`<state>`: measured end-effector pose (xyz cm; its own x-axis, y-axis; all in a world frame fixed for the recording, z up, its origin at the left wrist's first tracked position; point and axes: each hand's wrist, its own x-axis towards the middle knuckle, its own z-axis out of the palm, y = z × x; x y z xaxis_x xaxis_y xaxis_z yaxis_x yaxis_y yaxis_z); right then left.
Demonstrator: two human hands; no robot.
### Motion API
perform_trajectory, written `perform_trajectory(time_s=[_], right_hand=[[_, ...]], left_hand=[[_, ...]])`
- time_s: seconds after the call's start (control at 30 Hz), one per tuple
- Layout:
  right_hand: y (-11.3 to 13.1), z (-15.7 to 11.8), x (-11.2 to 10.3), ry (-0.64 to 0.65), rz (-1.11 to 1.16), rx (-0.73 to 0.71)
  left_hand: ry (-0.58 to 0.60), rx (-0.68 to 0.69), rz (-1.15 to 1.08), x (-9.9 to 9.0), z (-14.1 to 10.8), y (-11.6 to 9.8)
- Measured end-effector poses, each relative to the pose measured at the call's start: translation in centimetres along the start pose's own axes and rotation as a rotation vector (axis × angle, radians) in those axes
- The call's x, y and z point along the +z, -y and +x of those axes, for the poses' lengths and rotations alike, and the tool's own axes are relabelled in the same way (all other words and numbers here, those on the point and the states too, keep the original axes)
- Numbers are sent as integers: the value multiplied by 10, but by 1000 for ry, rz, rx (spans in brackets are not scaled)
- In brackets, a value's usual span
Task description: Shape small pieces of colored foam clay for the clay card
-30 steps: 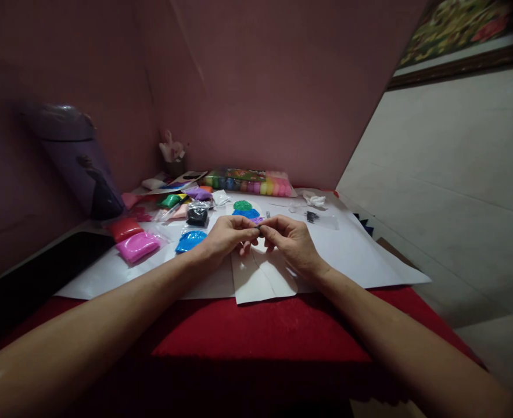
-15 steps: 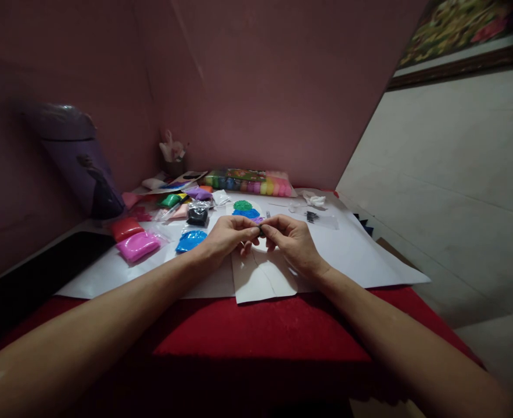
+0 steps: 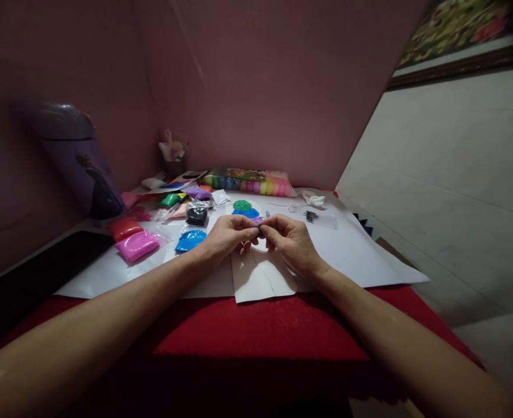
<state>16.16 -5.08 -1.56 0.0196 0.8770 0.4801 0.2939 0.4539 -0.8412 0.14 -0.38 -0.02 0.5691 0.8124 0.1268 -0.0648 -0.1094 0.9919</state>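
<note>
Still pinching a tiny dark bit (image 3: pixel 260 231) between left hand (image 3: pixel 229 234) and right hand (image 3: pixel 291 242), mid-frame; both grips clamped, hardly moving, still shaping it.

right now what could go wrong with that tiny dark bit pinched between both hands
The small dark piece is held only by the fingertips of the left hand and right hand; it could slip and be hard to spot in the dim light. Falling, it might land on the green and blue clay figure just behind the hands and mark it.

No readable text — none anywhere.
</note>
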Motion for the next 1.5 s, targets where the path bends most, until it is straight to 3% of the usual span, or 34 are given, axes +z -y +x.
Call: perform_trajectory(time_s=[0.77, 1.07, 1.2, 1.5], right_hand=[[-2, 0, 1, -3, 56, -3], [-3, 5, -1, 29, 372, 192], [-2, 4, -1, 27, 412, 227], [-4, 3, 1, 9, 224, 35]], left_hand=[[-6, 45, -55, 0, 2, 3], [13, 21, -69, 0, 0, 1], [56, -1, -39, 0, -1, -1], [17, 22, 5, -1, 0, 1]])
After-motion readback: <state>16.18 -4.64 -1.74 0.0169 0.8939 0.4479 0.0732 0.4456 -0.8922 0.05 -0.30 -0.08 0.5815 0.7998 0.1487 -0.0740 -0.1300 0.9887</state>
